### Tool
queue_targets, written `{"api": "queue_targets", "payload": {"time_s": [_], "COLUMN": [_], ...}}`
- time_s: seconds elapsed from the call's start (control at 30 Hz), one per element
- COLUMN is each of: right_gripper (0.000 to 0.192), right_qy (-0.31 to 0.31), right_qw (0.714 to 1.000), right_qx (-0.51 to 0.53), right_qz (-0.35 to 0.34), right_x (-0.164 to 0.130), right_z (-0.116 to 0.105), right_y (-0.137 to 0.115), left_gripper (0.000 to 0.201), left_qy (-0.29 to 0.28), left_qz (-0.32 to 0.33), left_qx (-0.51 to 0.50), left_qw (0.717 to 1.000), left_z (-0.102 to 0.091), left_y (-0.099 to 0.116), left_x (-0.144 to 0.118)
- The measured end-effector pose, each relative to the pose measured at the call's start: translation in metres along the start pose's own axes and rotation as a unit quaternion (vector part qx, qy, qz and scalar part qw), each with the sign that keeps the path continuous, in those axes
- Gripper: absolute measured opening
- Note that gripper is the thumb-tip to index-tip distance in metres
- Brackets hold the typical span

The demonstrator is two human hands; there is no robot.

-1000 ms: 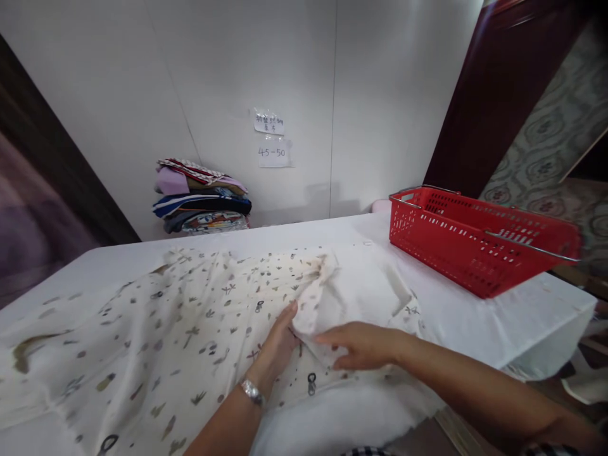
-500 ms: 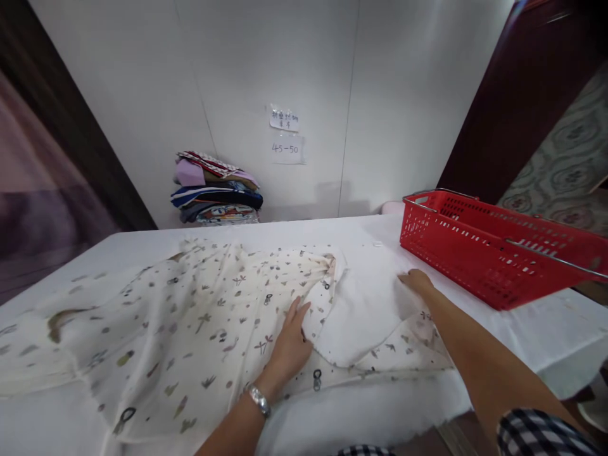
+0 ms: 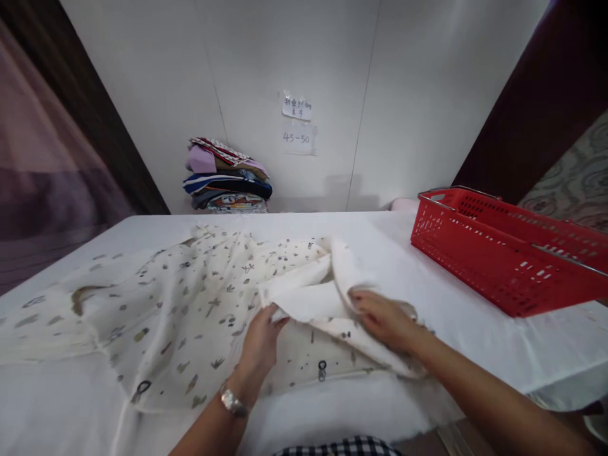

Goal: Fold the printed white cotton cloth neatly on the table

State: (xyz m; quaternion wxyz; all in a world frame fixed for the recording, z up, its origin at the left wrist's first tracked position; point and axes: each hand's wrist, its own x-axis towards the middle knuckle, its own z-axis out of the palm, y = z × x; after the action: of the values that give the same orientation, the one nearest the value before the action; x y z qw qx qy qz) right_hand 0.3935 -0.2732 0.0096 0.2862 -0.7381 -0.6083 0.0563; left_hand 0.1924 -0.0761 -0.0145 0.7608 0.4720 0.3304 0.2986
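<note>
A cream garment (image 3: 190, 304) printed with small plants and rings lies spread over the white table (image 3: 475, 323). Its right part is folded back so the plain white inside (image 3: 308, 294) shows. My left hand (image 3: 260, 342), with a metal watch on the wrist, pinches the near edge of that folded flap. On the flap's right side my right hand (image 3: 384, 316) grips the cloth, fingers curled into it.
A red plastic basket (image 3: 503, 253) with metal handles stands on the table's right side. A stack of folded clothes (image 3: 228, 183) sits at the back against the white wall, below two paper notes (image 3: 297, 123). A dark door frame is at the right.
My right hand came back from the garment's far right edge toward the middle, bringing the cloth over into a fold. My left hand shifted from lying flat to pinching the flap's edge.
</note>
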Motion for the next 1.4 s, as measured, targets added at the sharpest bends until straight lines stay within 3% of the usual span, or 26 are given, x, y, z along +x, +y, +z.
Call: {"api": "queue_targets", "payload": {"time_s": [0.07,0.13,0.2,0.33,0.5,0.57,0.7,0.77,0.87,0.97,1.03,1.1,1.23,1.4], "right_gripper": [0.012,0.011,0.017,0.032,0.033,0.031,0.035,0.036,0.034,0.029,0.017,0.009,0.019,0.021], "right_qy": [-0.118,-0.169,-0.145,-0.079,-0.036,-0.006,0.028,0.059,0.170,0.257,0.264,0.212,0.093,0.110], "right_qw": [0.992,0.984,0.985,0.974,0.965,0.942,0.866,0.879,0.925,0.944,0.953,0.966,0.984,0.978], "right_qx": [0.028,0.055,0.081,0.109,0.136,0.200,0.339,0.339,0.274,0.197,0.142,0.115,0.140,0.175], "right_qz": [-0.019,0.002,0.055,0.184,0.222,0.268,0.366,0.330,0.202,0.062,-0.034,-0.092,-0.058,0.001], "right_x": [-0.010,-0.013,-0.008,0.015,0.049,0.061,0.079,0.084,0.087,0.083,0.077,0.072,0.063,0.057], "right_z": [0.011,0.018,0.025,0.044,0.065,0.071,0.083,0.085,0.075,0.052,0.043,0.046,0.082,0.110], "right_y": [-0.029,-0.038,-0.032,-0.006,0.001,-0.001,-0.007,-0.015,-0.039,-0.074,-0.095,-0.109,-0.112,-0.107], "left_gripper": [0.026,0.030,0.031,0.022,0.022,0.031,0.042,0.042,0.040,0.041,0.042,0.042,0.037,0.028], "left_qy": [-0.012,-0.028,-0.028,0.027,0.081,0.070,0.040,0.032,0.027,0.016,0.004,-0.010,-0.047,-0.069], "left_qz": [-0.057,-0.082,-0.085,-0.111,-0.062,-0.017,0.038,0.048,0.057,0.073,0.085,0.090,0.077,0.130], "left_qx": [-0.053,-0.082,-0.117,-0.130,-0.127,-0.128,-0.102,-0.089,-0.064,-0.032,-0.008,0.020,0.077,0.132], "left_qw": [0.997,0.993,0.989,0.985,0.987,0.989,0.993,0.994,0.996,0.997,0.996,0.996,0.993,0.980], "left_z": [-0.013,-0.026,-0.037,-0.046,-0.042,-0.041,-0.042,-0.043,-0.043,-0.043,-0.042,-0.041,-0.037,-0.033], "left_y": [0.001,-0.001,-0.002,0.003,0.003,-0.001,-0.011,-0.014,-0.015,-0.014,-0.014,-0.013,-0.011,-0.008], "left_x": [-0.012,-0.020,-0.022,-0.011,0.007,0.010,0.008,0.006,0.004,0.001,-0.003,-0.007,-0.018,-0.027]}}
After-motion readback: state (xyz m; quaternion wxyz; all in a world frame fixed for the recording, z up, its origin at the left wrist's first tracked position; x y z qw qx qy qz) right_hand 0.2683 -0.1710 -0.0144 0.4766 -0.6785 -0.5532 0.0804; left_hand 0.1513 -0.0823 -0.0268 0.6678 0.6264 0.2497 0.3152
